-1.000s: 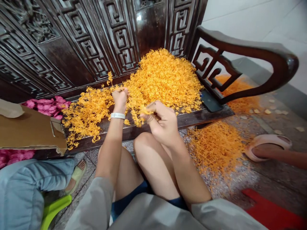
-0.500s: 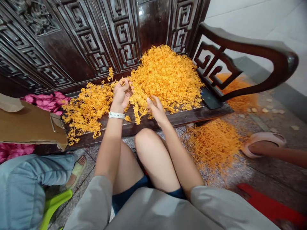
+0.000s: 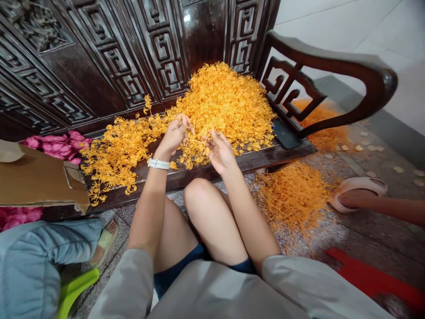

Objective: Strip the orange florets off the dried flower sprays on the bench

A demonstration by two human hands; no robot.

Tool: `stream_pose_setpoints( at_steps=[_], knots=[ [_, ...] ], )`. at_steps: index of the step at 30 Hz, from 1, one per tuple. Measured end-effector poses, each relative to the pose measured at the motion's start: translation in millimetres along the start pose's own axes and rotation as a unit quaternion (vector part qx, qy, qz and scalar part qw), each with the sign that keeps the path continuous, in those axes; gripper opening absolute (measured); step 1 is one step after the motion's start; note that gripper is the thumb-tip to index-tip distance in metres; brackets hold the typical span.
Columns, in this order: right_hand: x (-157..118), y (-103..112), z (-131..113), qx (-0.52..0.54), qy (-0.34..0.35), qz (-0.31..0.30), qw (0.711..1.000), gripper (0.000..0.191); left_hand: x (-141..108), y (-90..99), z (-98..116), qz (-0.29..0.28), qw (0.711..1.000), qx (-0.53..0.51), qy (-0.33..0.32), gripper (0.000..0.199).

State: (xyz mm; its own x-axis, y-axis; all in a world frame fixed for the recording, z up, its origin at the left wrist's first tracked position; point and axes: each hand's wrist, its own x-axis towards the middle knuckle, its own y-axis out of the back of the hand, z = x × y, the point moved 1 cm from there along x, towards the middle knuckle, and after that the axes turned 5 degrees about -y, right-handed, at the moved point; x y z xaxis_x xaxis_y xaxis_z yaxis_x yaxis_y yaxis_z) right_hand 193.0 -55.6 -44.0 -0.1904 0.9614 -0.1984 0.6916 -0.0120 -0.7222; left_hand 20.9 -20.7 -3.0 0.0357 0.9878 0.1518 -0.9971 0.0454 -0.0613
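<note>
The left hand (image 3: pixel 174 135) is clenched around a tuft of orange sprigs (image 3: pixel 226 102), which heap across the dark carved wooden surface (image 3: pixel 265 161) and spill left along it. The right hand (image 3: pixel 221 153) is just beside, its fingers (image 3: pixel 212 138) half-curled among the strands; whether they grip any, I cannot tell. A second orange pile (image 3: pixel 292 197) lies on the speckled floor (image 3: pixel 318 241) to the right, near a co-worker's foot in a pink slipper (image 3: pixel 360 195).
</note>
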Motion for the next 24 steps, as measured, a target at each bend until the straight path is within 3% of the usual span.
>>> stream_pose_setpoints(
  at_steps=[5,10,15,19,22,24],
  knots=[
    [3,8,-8,0.037,0.017,0.031,0.999,0.018,-5,9.1,12,-0.121,0.990,0.076,0.014,0.060],
    [3,14,-14,0.032,0.028,0.052,0.998,0.029,-12,13.6,22,-0.179,0.970,0.163,0.006,0.067],
    [8,11,4,-0.020,-0.030,0.087,0.996,0.048,-10,4.6,13,-0.153,0.975,0.162,-0.002,0.073],
    [17,16,22,0.058,-0.037,0.188,0.980,0.029,-7,-1.1,8,-0.096,0.989,0.112,0.003,0.084],
    [20,27,24,0.102,-0.041,0.256,0.960,0.018,-4,-1.6,12,-0.026,0.995,0.091,-0.043,0.091],
    [20,32,23,0.092,-0.052,0.258,0.960,0.019,-3,-0.5,15,0.024,0.993,0.085,-0.079,0.094]
  ],
)
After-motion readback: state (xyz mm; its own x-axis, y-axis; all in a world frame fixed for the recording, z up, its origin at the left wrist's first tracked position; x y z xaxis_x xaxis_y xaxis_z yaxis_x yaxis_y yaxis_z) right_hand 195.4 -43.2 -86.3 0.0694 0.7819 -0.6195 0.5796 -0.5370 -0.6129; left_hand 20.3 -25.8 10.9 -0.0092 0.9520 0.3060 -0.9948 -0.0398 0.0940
